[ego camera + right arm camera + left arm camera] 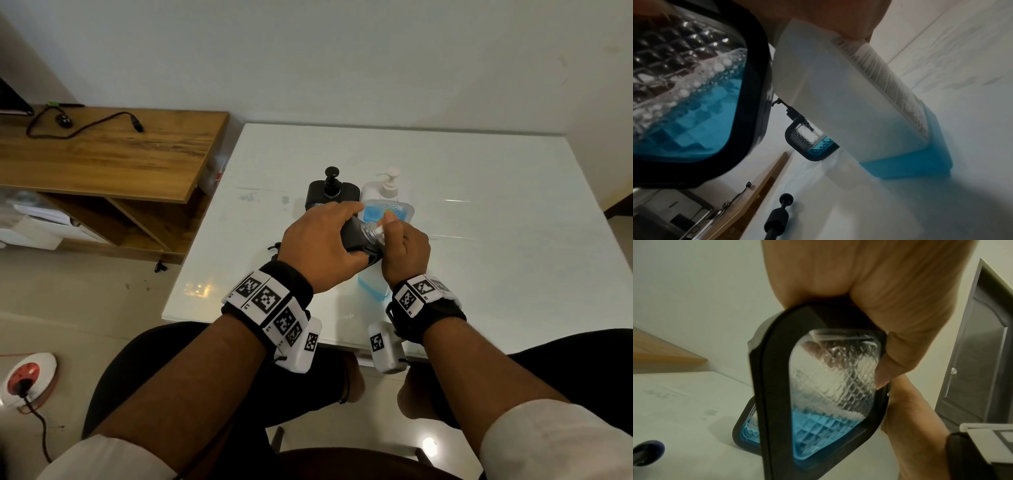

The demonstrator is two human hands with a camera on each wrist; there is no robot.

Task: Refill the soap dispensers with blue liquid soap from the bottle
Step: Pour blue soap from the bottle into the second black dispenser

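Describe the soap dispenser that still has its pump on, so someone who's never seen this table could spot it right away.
On the white table, look at its far middle, beyond both hands. Two pump containers stand side by side there; the black dispenser is the left one. Its dark body and black round-topped pump set it apart from the clear blue-soap bottle with the white pump beside it.

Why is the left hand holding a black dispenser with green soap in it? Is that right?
Not green. The soap inside the black dispenser that the left hand holds is blue, as the left wrist view shows.
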